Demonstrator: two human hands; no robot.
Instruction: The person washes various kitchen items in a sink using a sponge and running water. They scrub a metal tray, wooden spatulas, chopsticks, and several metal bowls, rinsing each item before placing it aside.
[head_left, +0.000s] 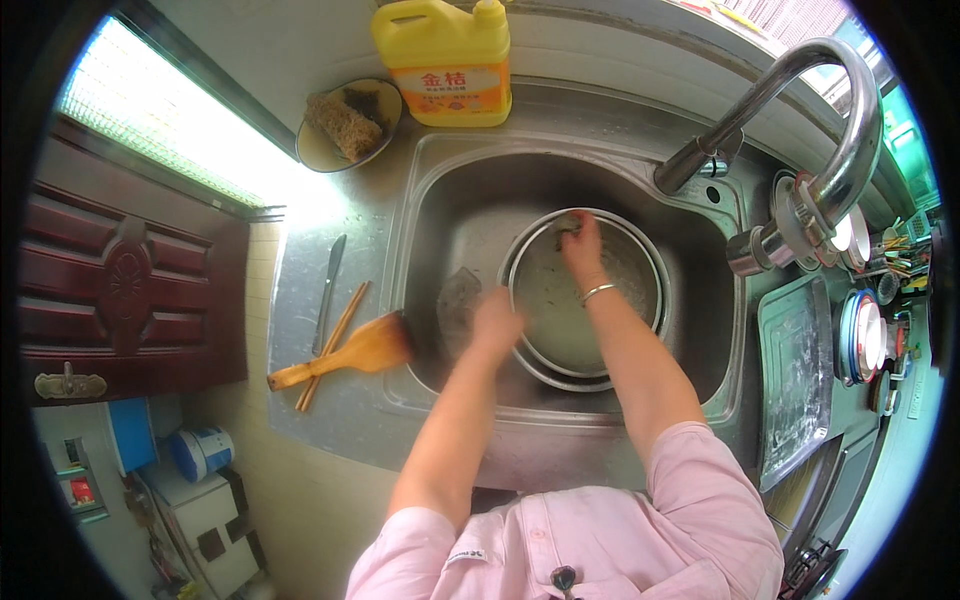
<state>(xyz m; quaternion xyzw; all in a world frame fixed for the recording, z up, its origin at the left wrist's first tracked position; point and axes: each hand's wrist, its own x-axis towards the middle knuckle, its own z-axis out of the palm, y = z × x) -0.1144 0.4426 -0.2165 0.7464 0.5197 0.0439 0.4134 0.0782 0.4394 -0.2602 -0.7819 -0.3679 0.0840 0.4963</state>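
Observation:
My right hand, with a metal bangle at its wrist, grips a small greyish cloth or scouring pad at the far inner wall of a round metal basin. Cloudy water stands in this basin, and a second metal rim shows around it. Blurred by motion, my left hand is at the basin's left rim. Its far side overlaps a translucent, crumpled-looking item in the sink; whether the fingers hold this item or the rim cannot be seen. Both basins are inside the stainless steel sink.
A wooden spatula lies across chopsticks beside a knife on the left counter. Behind stand a yellow detergent jug and a bowl with scrubbers. A tap arches at right, near a tray and stacked dishes.

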